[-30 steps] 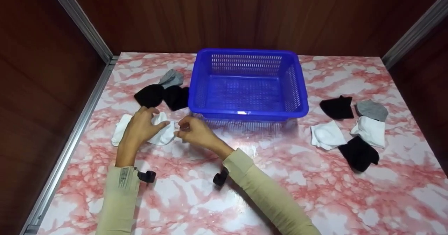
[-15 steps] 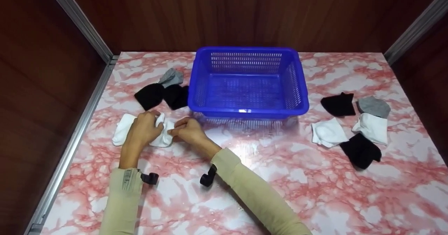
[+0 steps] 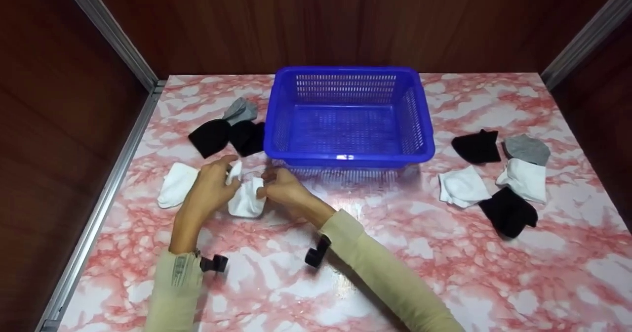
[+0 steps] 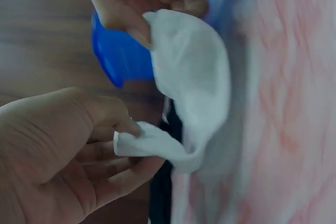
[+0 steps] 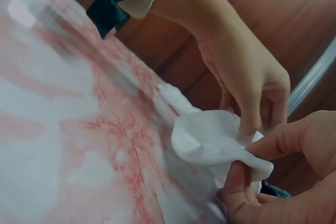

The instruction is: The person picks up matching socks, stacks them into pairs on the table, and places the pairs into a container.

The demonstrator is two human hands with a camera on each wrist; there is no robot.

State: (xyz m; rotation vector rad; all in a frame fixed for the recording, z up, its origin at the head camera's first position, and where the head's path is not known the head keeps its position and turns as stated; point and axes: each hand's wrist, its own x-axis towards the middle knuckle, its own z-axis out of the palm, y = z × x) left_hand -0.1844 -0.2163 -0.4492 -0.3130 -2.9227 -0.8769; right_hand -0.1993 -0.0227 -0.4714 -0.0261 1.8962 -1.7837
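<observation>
A white sock [image 3: 245, 202] is stretched between both hands, sagging in the middle and lifted off the table. My left hand [image 3: 211, 186] pinches one end between thumb and fingers; in the left wrist view that end [image 4: 149, 141] shows as a narrow strip. The other end is pinched by my right hand [image 3: 285, 188], seen close in the right wrist view with thumb and forefinger on the fabric [image 5: 210, 140]. A second white sock [image 3: 177, 185] lies flat on the table just left of my left hand.
A blue plastic basket [image 3: 349, 158] stands behind the hands. At its left lie two black socks [image 3: 210, 137] and a grey sock [image 3: 240, 110]. On the right lie black socks [image 3: 477, 146], white socks [image 3: 464, 186] and a grey one [image 3: 527, 149]. Wooden panels [image 3: 316, 20] enclose the table.
Both hands have shifted slightly right and toward me with the white sock, drawing it away from the other white sock. Its two ends now stand farther apart.
</observation>
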